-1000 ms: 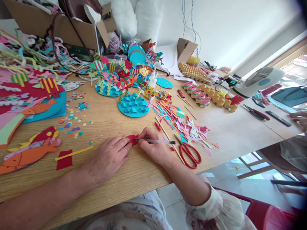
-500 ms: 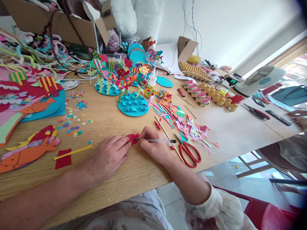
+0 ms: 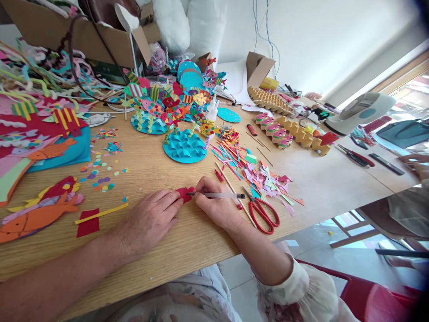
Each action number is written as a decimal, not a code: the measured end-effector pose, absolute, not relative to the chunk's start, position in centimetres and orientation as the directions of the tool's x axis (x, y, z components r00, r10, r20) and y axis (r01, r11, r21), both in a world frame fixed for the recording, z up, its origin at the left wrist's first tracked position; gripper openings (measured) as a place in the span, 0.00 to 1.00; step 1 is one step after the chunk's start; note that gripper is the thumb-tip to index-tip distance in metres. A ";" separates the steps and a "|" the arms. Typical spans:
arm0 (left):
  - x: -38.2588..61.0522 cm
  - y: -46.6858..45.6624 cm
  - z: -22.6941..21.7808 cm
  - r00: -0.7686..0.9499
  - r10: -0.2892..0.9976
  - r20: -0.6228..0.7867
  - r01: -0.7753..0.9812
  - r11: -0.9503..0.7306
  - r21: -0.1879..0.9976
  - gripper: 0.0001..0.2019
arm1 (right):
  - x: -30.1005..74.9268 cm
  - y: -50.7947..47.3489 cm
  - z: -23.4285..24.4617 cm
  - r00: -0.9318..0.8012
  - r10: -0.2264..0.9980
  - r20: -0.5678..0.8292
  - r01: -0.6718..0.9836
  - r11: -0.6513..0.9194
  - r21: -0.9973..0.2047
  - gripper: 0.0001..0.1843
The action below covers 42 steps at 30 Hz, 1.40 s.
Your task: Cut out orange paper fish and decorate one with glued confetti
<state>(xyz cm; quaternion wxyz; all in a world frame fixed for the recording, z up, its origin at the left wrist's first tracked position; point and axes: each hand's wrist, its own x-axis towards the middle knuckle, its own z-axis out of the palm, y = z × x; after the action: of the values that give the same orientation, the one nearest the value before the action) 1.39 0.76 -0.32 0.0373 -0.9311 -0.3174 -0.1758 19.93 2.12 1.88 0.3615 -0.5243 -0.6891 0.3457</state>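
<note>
Head view: red paper piece (image 3: 184, 193) on the tabletop (image 3: 142, 172), left hand (image 3: 152, 215) over its edge, fingers together, grip unclear; pen (image 3: 223, 195) pinched in right hand (image 3: 213, 209), tip on it. Marking seemingly under way, amount remaining unclear; decorated fish (image 3: 153, 107) behind, apparently finished.
</note>
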 end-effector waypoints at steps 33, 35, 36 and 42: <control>1.4 0.8 -0.3 0.730 0.593 0.340 0.611 -0.789 0.065 0.15 | 20.0 2.2 1.8 -0.158 0.977 0.146 0.476 0.205 -0.855 0.05; 1.4 0.8 -0.3 0.731 0.592 0.338 0.610 -0.790 0.066 0.15 | 20.0 2.2 1.8 -0.163 0.976 0.147 0.477 0.209 -0.854 0.05; 1.5 0.8 -0.2 0.732 0.591 0.339 0.609 -0.790 0.063 0.15 | 20.0 2.2 1.8 -0.164 0.975 0.147 0.477 0.209 -0.854 0.05; 1.5 0.8 -0.3 0.736 0.583 0.344 0.607 -0.793 0.045 0.14 | 20.0 2.2 2.0 -0.156 0.977 0.144 0.504 0.205 -0.839 0.06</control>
<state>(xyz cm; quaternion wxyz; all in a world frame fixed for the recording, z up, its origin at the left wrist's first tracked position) 1.49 0.80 -0.25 0.0350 -0.9310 -0.3197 -0.1725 19.99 2.16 1.96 0.3618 -0.5394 -0.6866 0.3268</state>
